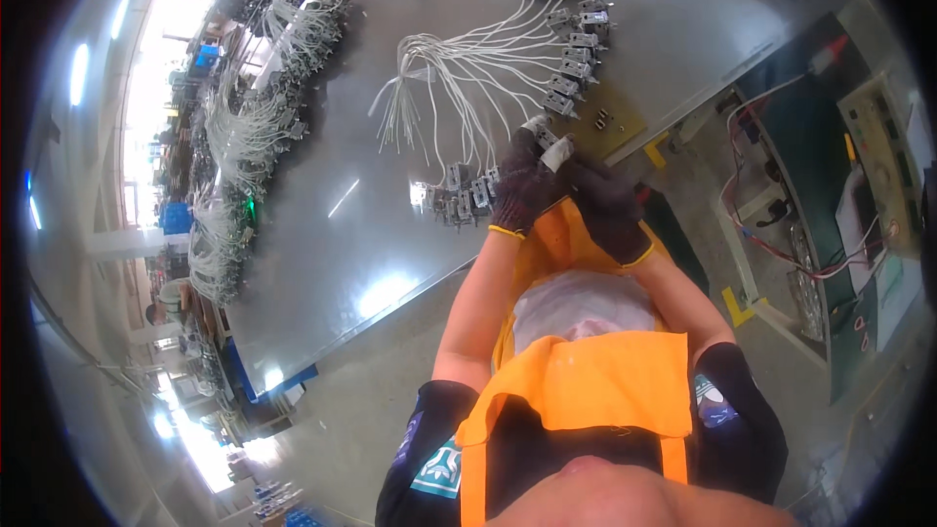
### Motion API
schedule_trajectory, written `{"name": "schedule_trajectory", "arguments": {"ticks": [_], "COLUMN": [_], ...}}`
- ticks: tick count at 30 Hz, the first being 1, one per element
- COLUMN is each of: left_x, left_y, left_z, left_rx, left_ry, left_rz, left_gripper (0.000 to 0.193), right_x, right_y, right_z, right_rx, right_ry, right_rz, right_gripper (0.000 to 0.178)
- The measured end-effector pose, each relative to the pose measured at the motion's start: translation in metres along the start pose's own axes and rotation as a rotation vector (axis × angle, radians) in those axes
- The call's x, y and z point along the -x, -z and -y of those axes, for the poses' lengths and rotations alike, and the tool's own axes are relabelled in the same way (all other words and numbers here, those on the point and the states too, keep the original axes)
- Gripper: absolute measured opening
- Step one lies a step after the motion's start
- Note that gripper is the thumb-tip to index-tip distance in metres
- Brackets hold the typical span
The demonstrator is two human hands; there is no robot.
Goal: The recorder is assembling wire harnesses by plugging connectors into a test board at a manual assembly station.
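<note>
At the near edge of a grey metal table (322, 234), both gloved hands meet over one small white-and-metal part (552, 149). The left hand (522, 190) is closed around the part from below, and the right hand (607, 210) presses in beside it, fingers curled at the same piece; how firmly the right one grips I cannot tell, as the dark gloves hide the fingertips. White wires (459, 68) fan out across the table from a loose bundle to a curved row of similar metal parts (576, 39), and a second short row of parts (459, 200) sits just left of the left hand. More wired bundles (244, 137) lie along the far left edge.

The step in hand looks like fitting or checking one part at the end of its wire, held up off the table. The next move probably calls for a steady hold with the left hand while the right does the fine work, keeping the wire untangled from its neighbours.
</note>
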State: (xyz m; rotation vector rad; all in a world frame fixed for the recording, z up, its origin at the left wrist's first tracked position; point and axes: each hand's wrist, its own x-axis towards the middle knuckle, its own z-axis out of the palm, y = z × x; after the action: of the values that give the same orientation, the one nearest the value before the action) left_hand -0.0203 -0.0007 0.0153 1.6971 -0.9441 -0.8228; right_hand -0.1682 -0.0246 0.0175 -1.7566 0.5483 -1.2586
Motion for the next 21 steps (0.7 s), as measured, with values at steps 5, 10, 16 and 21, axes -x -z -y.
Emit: {"name": "schedule_trajectory", "arguments": {"ticks": [5,10,16,21], "left_x": [0.007,-0.003,0.008,0.06], "left_y": [-0.004,-0.007,-0.008,0.004], "left_z": [-0.028,0.019,0.017,-0.017], "left_rx": [-0.027,-0.097,0.254,-0.152], "left_ry": [-0.026,-0.159,-0.047,-0.361], "left_rz": [-0.02,-0.093,-0.065,-0.03], "left_gripper": [0.057,0.056,0.059,0.081], "right_x": [-0.011,0.008,0.017,0.024], "right_y": [0.023,0.0,-0.003,0.006], "right_z": [-0.01,-0.011,-0.01,0.009], "right_rx": [0.455,-0.556,-1.769,-1.02], "right_ry": [0.355,-0.794,-1.067,-1.218], "right_rz": [0.148,-0.013,0.213,-0.137], "right_gripper": [0.016,0.014,0.021,0.033]}}
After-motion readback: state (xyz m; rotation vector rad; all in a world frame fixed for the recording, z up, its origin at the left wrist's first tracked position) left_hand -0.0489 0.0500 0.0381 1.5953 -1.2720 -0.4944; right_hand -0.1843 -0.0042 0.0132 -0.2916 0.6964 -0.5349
